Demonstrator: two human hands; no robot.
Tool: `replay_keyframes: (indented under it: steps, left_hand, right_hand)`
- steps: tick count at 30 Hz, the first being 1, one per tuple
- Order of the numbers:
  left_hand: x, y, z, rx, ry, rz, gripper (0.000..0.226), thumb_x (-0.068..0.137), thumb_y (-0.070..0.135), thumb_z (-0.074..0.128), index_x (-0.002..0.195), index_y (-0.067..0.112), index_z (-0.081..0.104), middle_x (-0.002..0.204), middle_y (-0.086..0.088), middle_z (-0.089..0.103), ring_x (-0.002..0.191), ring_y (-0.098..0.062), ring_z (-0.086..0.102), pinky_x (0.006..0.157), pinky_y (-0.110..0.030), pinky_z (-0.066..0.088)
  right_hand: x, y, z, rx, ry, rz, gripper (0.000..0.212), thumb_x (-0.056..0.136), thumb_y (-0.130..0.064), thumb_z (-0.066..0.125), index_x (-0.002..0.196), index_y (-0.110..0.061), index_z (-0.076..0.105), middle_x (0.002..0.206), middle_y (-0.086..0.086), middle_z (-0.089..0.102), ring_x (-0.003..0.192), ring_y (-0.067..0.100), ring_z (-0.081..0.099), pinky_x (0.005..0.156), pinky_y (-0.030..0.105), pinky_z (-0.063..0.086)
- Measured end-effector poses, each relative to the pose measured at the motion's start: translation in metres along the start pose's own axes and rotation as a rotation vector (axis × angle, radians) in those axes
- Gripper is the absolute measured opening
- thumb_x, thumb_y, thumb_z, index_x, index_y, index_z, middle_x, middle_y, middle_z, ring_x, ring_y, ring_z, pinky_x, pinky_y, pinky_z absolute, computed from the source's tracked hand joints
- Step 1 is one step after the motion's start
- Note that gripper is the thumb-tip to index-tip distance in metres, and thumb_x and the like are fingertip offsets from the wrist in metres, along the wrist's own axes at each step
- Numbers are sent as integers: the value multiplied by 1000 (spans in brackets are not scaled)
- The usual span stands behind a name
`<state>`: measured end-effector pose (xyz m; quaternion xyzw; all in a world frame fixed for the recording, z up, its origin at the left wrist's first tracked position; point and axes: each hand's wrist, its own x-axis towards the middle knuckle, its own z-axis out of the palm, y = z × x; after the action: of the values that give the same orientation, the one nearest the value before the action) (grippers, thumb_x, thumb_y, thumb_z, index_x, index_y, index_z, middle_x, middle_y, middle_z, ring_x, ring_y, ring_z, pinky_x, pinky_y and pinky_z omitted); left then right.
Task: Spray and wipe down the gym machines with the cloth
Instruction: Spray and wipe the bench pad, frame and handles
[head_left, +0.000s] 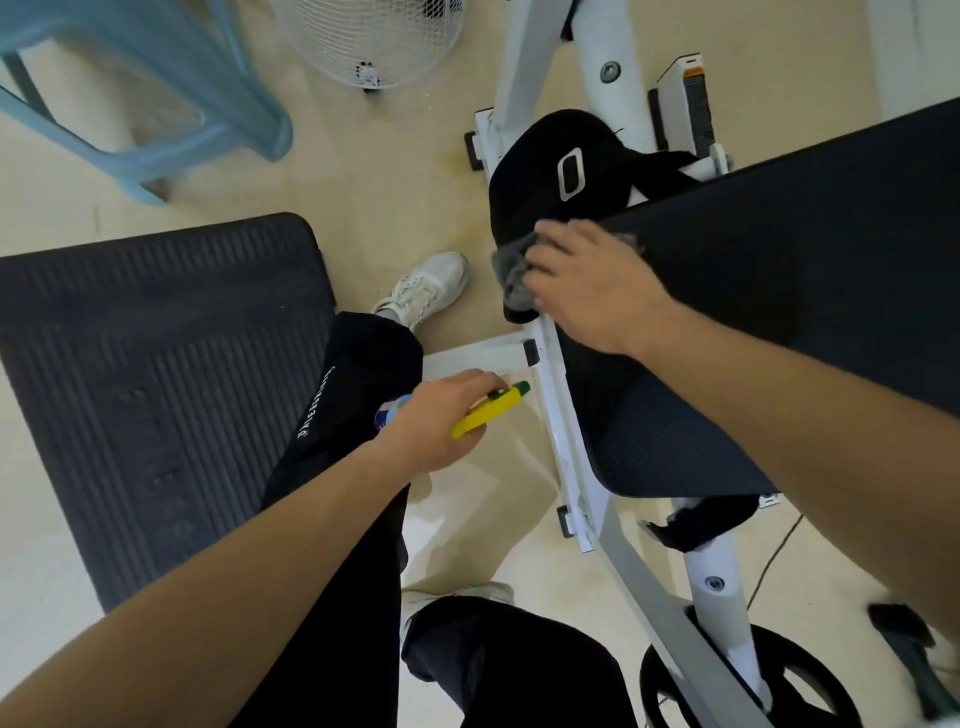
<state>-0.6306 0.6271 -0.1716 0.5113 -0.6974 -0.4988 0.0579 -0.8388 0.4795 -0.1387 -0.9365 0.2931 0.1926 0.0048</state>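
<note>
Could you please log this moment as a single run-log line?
step: wipe | right hand: holds crumpled grey cloth on black padded bench | left hand: grips yellow-headed spray bottle

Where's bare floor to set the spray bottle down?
Widest bare floor: between blue stool, fan, black mat and bench frame. Smaller patch below the left hand holding the spray bottle, beside the frame. Crowded at the pad, where the right hand holds the cloth.
</note>
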Motion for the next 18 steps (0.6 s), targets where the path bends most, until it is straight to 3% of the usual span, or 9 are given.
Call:
replay_keyframes:
  steps: [5, 8, 12, 15, 18]
  left_hand:
    - [1, -12, -37, -103, 205, -71, 45, 80, 4, 62, 120, 26, 61, 89, 17, 54, 82, -18, 57, 69, -33, 45]
    - [10, -12, -51, -62, 218, -70, 47, 82, 1, 63, 123, 23, 63, 88, 20, 53, 81, -10, 51, 69, -31, 40]
    - [13, -9, -59, -32, 207, -52, 49, 83, 2, 65, 127, 23, 64, 99, 18, 57, 90, -14, 58, 72, -28, 36]
    - [16, -7, -65, -61, 221, -39, 49, 83, 1, 64, 127, 21, 65, 100, 16, 59, 85, -10, 54, 71, -29, 39]
    - [20, -8, -70, -58, 231, -44, 51, 81, 2, 64, 128, 22, 64, 95, 19, 54, 81, -6, 47, 69, -31, 41]
  right_hand:
    - [-58, -83, 16, -208, -450, -323, 28, 95, -28, 51, 113, -20, 72, 112, 3, 65, 113, 32, 48, 112, 52, 19]
    - [-89, -104, 26, -292, -637, -474, 25, 95, -29, 55, 109, -20, 74, 121, 6, 63, 120, 37, 44, 117, 58, 10]
    - [-60, -73, 15, -239, -580, -506, 27, 96, -31, 57, 117, -22, 71, 129, 3, 63, 128, 32, 45, 121, 60, 0]
    - [-9, -32, -6, -213, -435, -355, 31, 98, -33, 51, 121, -23, 69, 128, 2, 63, 130, 31, 45, 121, 61, 0]
    - [28, -5, -15, -185, -317, -182, 29, 97, -34, 47, 111, -25, 72, 118, 1, 64, 121, 28, 49, 121, 58, 5]
